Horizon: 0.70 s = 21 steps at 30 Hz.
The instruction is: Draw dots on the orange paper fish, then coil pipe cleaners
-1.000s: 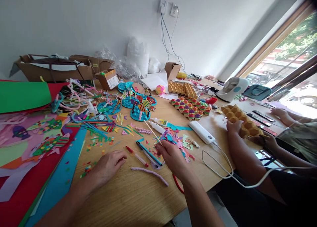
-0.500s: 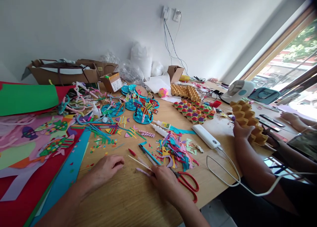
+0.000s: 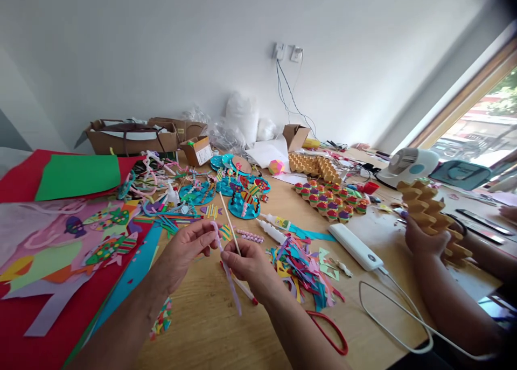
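My left hand (image 3: 188,254) pinches the upper end of a lilac pipe cleaner (image 3: 231,286), which hangs down toward the tabletop. In my right hand (image 3: 252,267) a thin pale stick (image 3: 228,219) stands tilted up between thumb and fingers. The pipe cleaner passes close by the right fingertips; whether they grip it too I cannot tell. Beneath the right hand lies a pen with a red end (image 3: 253,301). Red-handled scissors (image 3: 337,337) lie partly hidden by my right forearm. Ahead are a twisted pink piece (image 3: 249,235) and a striped paper fish (image 3: 212,211).
Paper strips (image 3: 305,270), glue bottles (image 3: 272,231) and a white power bank (image 3: 355,246) with a cable lie to the right. Blue decorated discs (image 3: 244,211) stand behind. Coloured sheets (image 3: 78,176) cover the left. Another person's hand (image 3: 426,238) holds a yellow egg tray (image 3: 426,208).
Both hands have lifted and come together. The left hand has taken hold of the pipe cleaner's end, and the right hand has raised the stick upright. The view has shifted.
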Each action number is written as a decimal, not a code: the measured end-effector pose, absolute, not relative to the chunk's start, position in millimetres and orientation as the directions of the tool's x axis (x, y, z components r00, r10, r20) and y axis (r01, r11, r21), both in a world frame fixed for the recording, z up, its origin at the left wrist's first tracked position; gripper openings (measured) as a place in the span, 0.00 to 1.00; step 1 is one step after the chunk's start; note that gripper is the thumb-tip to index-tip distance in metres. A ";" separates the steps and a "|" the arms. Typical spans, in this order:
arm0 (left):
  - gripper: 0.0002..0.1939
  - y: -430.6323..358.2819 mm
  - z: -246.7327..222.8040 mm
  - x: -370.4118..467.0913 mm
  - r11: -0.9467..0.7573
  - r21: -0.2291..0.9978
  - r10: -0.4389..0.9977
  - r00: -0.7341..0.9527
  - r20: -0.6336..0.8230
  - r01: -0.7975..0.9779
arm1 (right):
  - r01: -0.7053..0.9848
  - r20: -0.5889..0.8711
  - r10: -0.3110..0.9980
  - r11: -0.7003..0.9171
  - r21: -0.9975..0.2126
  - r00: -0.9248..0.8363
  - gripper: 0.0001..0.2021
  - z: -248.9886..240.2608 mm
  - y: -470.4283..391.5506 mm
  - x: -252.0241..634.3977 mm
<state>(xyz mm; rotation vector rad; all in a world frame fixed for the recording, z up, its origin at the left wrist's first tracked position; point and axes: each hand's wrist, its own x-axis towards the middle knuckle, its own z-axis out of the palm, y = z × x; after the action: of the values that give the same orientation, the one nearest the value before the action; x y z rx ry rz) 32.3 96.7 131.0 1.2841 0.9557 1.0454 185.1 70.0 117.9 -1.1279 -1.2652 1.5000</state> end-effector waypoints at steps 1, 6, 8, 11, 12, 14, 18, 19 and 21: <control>0.13 99.0 130.6 32.1 -0.007 0.997 0.968 0.248 0.026 -0.077 | -0.071 -0.113 0.962 -0.134 -0.988 -0.248 0.15 116.7 73.1 181.8; 0.09 109.1 128.8 28.1 -0.014 0.991 0.983 0.180 0.038 -0.135 | -0.092 -0.113 0.955 -0.143 -0.985 -0.274 0.15 112.0 83.1 173.4; 0.08 111.5 130.9 26.8 -0.037 0.988 0.986 0.154 0.060 -0.149 | -0.078 -0.075 0.955 -0.101 -0.992 -0.287 0.15 110.9 86.8 172.6; 0.07 114.0 136.2 24.4 -0.086 0.987 0.988 0.114 0.102 -0.139 | 0.001 0.063 0.971 0.065 -0.998 -0.232 0.16 114.7 92.5 173.7; 0.07 114.5 138.0 23.5 -0.103 0.988 0.988 0.106 0.115 -0.117 | 0.039 0.117 0.975 0.126 -0.991 -0.189 0.16 118.0 94.0 174.4; 0.07 114.8 140.9 21.9 -0.140 0.989 0.985 0.100 0.144 -0.046 | 0.126 0.218 0.971 0.229 -0.965 -0.098 0.16 127.1 95.8 175.4; 0.08 112.7 142.6 21.5 -0.225 0.964 0.971 0.118 0.210 0.139 | 0.269 0.391 0.920 0.383 -0.884 -0.028 0.07 145.3 94.8 172.5; 0.09 111.8 142.3 21.9 -0.249 0.951 0.966 0.124 0.229 0.186 | 0.286 0.402 0.915 0.396 -0.873 -0.040 0.06 148.1 94.2 171.0; 0.09 109.8 141.5 23.1 -0.309 0.909 0.950 0.139 0.280 0.280 | 0.300 0.399 0.914 0.401 -0.865 -0.069 0.05 150.9 93.8 168.3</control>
<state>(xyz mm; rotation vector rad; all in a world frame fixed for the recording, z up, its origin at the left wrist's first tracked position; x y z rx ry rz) 23.1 109.8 141.5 1.7075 1.1963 1.1955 168.3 93.8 150.9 -1.0996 -1.6050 0.7292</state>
